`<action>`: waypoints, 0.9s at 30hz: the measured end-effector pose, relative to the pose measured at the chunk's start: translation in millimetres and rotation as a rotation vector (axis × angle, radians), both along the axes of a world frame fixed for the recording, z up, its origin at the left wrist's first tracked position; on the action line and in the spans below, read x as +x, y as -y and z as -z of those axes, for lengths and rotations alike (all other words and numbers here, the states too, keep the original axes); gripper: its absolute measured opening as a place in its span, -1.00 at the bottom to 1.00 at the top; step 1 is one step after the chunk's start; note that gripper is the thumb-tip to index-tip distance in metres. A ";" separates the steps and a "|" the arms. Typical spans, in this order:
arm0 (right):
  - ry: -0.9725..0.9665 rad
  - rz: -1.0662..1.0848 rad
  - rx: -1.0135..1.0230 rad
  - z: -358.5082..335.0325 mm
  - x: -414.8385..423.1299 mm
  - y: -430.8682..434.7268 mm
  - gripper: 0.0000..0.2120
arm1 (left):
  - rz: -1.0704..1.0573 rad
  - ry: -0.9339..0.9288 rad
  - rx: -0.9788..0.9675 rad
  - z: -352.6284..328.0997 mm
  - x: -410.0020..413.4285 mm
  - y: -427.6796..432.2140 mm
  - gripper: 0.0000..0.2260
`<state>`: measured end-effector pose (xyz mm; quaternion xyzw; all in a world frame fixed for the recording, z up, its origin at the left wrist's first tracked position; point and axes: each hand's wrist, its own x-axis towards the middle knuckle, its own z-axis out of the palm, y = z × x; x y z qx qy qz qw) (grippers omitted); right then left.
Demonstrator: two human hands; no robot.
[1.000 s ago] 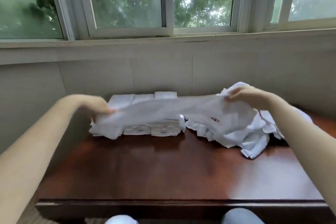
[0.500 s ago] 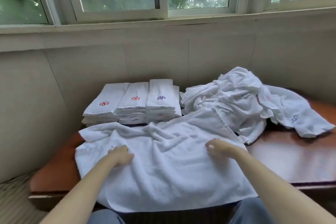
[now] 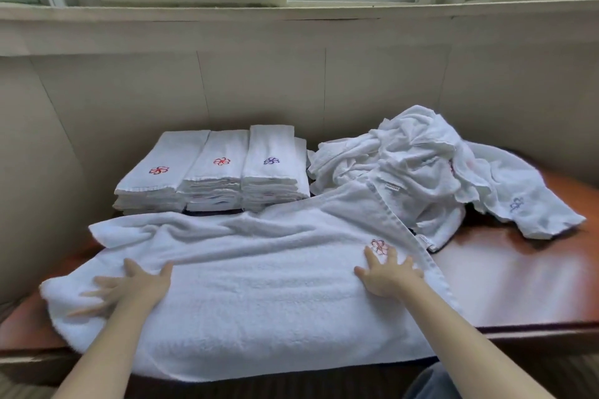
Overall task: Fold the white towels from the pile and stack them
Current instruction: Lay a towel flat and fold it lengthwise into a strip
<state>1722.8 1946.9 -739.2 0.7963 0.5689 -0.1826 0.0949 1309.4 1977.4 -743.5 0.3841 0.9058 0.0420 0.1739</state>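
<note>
While three folded stacks (image 3: 210, 172) sit far left and the rumpled pile (image 3: 405, 165) waits far right, left hand (image 3: 129, 285) and right hand (image 3: 385, 272), grip wide, flatten one unfolded towel (image 3: 259, 295).

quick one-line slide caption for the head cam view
Both hands, left and right, press flat on a spread white towel, with folded stacks and the unfolded pile behind.

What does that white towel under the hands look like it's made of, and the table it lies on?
The spread towel looks like terry cloth, probably cotton: a matte, nubby pile, a flat woven band at its edge and a stitched flower. The table looks like reddish-brown wood or veneer under glossy varnish: it mirrors the window light.
</note>
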 end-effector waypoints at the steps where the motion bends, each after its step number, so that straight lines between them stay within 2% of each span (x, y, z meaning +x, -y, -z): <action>1: 0.011 0.028 -0.003 -1.5 -2.5 -1.0 -0.39 | -0.023 0.003 0.005 -0.7 -9.3 1.3 -0.19; 4: 0.083 0.052 0.066 -4.9 -17.3 -9.0 -0.42 | -0.083 -0.012 -0.006 -4.3 -26.0 8.1 -0.19; 7: 0.123 -0.122 0.264 0.1 -44.1 -22.3 -0.56 | -0.047 -0.180 0.000 -5.2 -15.7 7.6 -0.36; 10: -0.019 -0.297 0.385 8.7 -79.0 -40.8 -0.62 | 0.158 -0.302 0.110 -5.0 7.6 -2.2 -0.58; 12: -0.080 -0.368 0.433 11.6 -101.3 -54.1 -0.65 | 0.323 -0.297 0.246 -1.3 20.8 -12.1 -0.57; 14: -0.110 -0.404 0.485 13.3 -118.2 -66.1 -0.71 | 0.390 -0.250 0.332 4.6 30.8 -21.0 -0.54; 17: -0.110 -0.418 0.582 17.1 -134.7 -80.8 -0.77 | 0.366 -0.187 0.408 12.0 33.2 -35.2 -0.63; 20: -0.123 -0.394 0.668 21.0 -140.2 -90.5 -0.77 | 0.306 -0.104 0.438 10.7 21.8 -51.2 -0.57; 23: -0.108 -0.379 0.687 28.1 -138.9 -97.5 -0.77 | 0.137 -0.075 0.296 7.3 -3.6 -61.1 -0.40; 27: -0.091 -0.396 0.709 32.0 -139.0 -101.4 -0.76 | -0.045 0.004 0.166 5.7 -36.5 -60.1 -0.29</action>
